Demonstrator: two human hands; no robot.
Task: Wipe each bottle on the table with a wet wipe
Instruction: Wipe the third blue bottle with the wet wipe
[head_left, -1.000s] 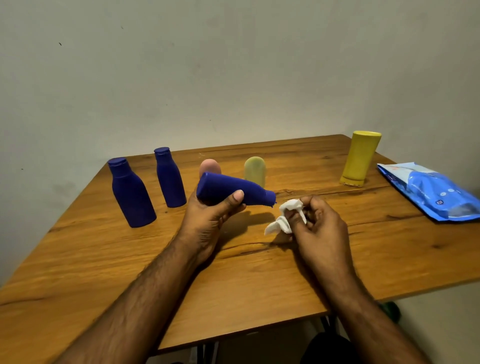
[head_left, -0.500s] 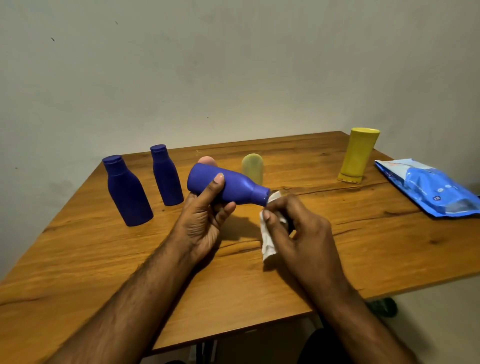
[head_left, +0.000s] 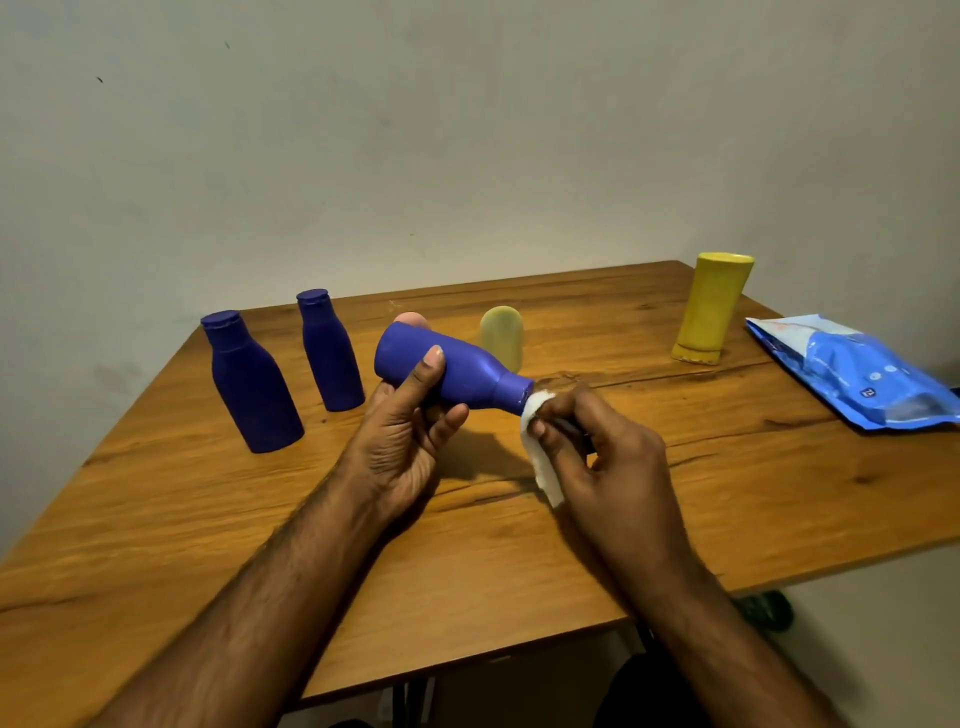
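A bare grey wall backs the wooden table I am looking down on. My left hand grasps a blue bottle on its side, above the table, thumb over its body and fingers curled beneath, cap end pointing toward my right hand. That hand pinches a white wipe, whose upper fold touches the cap end while the rest hangs down in front of my fingers.

I judge this as the start of wiping this bottle, at the cap, with the body still to do. Beyond and to the left of my left hand stand two more blue bottles. Behind the held bottle a pink top peeks out, and a pale yellow bottle stands beside it. Well beyond my right hand a yellow bottle stands cap down. Whether any of these are already wiped, I cannot tell.

Far right of my right hand lies the blue wipe pack; its print is too small to read, and the bottles show no labels
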